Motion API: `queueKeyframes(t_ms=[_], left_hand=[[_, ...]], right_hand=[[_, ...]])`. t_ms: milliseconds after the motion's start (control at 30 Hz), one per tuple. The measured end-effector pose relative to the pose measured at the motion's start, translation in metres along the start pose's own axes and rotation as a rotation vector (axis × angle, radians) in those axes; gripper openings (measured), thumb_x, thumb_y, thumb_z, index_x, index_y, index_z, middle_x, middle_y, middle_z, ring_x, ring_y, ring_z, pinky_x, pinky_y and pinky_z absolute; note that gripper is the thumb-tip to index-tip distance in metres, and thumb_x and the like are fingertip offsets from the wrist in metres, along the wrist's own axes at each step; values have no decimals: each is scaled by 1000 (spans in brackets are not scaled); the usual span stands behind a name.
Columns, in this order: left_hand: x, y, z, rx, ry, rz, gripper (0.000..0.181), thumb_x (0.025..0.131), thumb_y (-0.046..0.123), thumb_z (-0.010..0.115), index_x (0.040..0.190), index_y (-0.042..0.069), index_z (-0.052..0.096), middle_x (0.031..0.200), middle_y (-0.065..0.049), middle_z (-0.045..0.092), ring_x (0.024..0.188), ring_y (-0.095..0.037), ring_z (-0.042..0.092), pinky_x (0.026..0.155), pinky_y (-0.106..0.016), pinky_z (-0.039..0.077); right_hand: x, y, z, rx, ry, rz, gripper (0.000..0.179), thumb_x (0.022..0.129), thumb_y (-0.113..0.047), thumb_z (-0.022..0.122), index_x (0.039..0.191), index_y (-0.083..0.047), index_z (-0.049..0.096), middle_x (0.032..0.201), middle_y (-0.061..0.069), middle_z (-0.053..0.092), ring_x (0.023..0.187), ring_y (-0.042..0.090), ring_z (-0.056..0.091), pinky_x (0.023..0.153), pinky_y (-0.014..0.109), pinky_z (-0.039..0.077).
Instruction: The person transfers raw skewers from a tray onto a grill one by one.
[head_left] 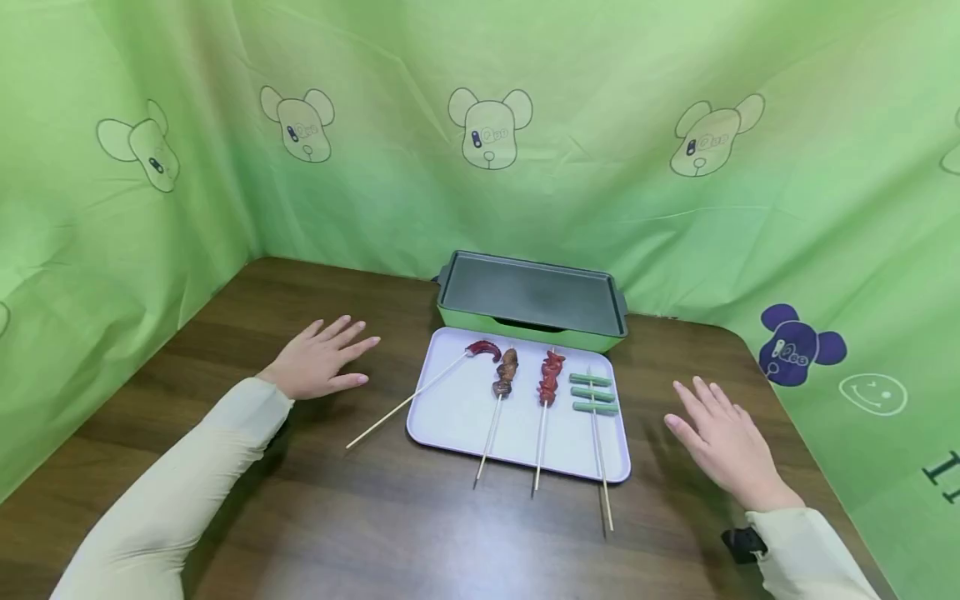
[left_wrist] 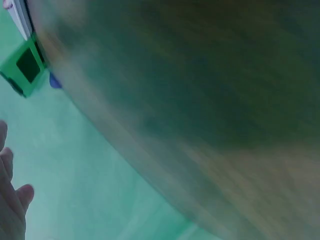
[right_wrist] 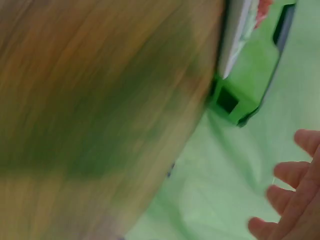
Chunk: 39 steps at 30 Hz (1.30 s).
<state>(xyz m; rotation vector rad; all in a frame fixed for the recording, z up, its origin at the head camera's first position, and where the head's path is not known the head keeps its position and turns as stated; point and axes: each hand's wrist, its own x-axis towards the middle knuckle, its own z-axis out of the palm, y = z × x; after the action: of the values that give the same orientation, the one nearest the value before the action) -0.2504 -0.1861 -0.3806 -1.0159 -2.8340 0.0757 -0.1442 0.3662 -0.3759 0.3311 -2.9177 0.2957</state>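
Note:
My left hand [head_left: 318, 362] is held out over the table to the left of a white tray [head_left: 450, 421], fingers extended and nothing in them. On the other side, my right hand [head_left: 726, 446] hovers with spread fingers, also holding nothing. Across the tray lie a skewer with a curved dark red piece [head_left: 483, 350], a brown meat skewer [head_left: 506, 373], a red meat skewer [head_left: 550, 379] and a skewer with green sticks [head_left: 593, 393]. Their bare wooden ends reach past the tray's rim. Both wrist views catch only fingers at the edge.
Behind the tray stands a green grill [head_left: 525, 329] with a dark flat plate [head_left: 532, 292] on top. The brown wooden table [head_left: 360, 533] ends at green curtains [head_left: 390, 192] at the back and sides. A black band [head_left: 744, 546] sits at the right wrist.

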Motion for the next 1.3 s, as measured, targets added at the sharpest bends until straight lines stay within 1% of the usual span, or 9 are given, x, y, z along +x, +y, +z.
queueKeyframes(t_ms=[133, 233, 400, 533, 633, 767, 833, 900, 1300], left_hand=[[21, 11, -2, 29, -38, 57, 57, 96, 44, 51, 144, 16, 46, 147, -14, 41, 137, -39, 31, 104, -59, 29], [35, 20, -4, 31, -60, 89, 54, 97, 43, 51, 143, 15, 47, 147, -13, 42, 137, -39, 31, 103, -59, 31], [55, 32, -5, 37, -89, 114, 55, 98, 46, 47, 144, 17, 46, 148, -11, 41, 138, -37, 31, 103, -58, 31], [67, 37, 0, 37, -139, 110, 57, 98, 48, 46, 145, 17, 44, 149, -9, 41, 139, -36, 30, 104, -57, 30], [74, 40, 4, 31, -193, 101, 58, 98, 48, 45, 147, 17, 42, 150, -7, 39, 140, -36, 28, 106, -57, 28], [80, 44, 8, 43, -251, 101, 59, 98, 50, 44, 148, 19, 40, 151, -5, 37, 140, -34, 27, 106, -56, 28], [82, 46, 9, 44, -278, 98, 59, 98, 50, 44, 148, 19, 39, 152, -4, 37, 141, -34, 27, 107, -56, 27], [83, 47, 10, 40, -300, 94, 60, 98, 50, 44, 149, 19, 38, 152, -3, 36, 141, -33, 26, 107, -56, 27], [88, 44, 19, 24, -351, 92, 58, 99, 50, 42, 147, 20, 41, 152, 0, 36, 142, -33, 24, 106, -58, 26]], right_hand=[[1, -12, -2, 173, -40, 81, 46, 101, -31, 48, 127, 7, 55, 127, 33, 53, 114, 51, 50, 89, 62, 39], [2, -19, -1, 296, -100, 162, 40, 99, -27, 52, 119, 6, 62, 113, 26, 64, 103, 43, 61, 82, 53, 47], [3, -24, 1, 566, -233, 240, 37, 97, -14, 52, 117, 17, 56, 100, 23, 68, 84, 26, 67, 72, 32, 52], [0, -25, 1, 769, -347, 285, 39, 96, -11, 50, 117, 22, 50, 91, 20, 70, 74, 18, 68, 66, 31, 53], [-3, -27, 2, 867, -437, 292, 37, 96, -14, 53, 110, 20, 54, 85, 13, 71, 72, 16, 68, 64, 32, 53], [-8, -32, 7, 943, -549, 304, 25, 93, -16, 58, 94, 8, 65, 76, 4, 70, 68, 14, 68, 62, 31, 53], [-9, -35, 10, 963, -595, 322, 20, 92, -17, 60, 91, 2, 67, 73, 1, 70, 65, 12, 67, 61, 30, 53], [-11, -37, 12, 976, -627, 337, 20, 91, -18, 61, 90, 0, 68, 72, 1, 69, 63, 10, 66, 60, 29, 53], [-18, -51, 27, 1015, -694, 402, 16, 90, -21, 63, 87, -5, 66, 69, 1, 69, 59, 6, 65, 55, 23, 53]])
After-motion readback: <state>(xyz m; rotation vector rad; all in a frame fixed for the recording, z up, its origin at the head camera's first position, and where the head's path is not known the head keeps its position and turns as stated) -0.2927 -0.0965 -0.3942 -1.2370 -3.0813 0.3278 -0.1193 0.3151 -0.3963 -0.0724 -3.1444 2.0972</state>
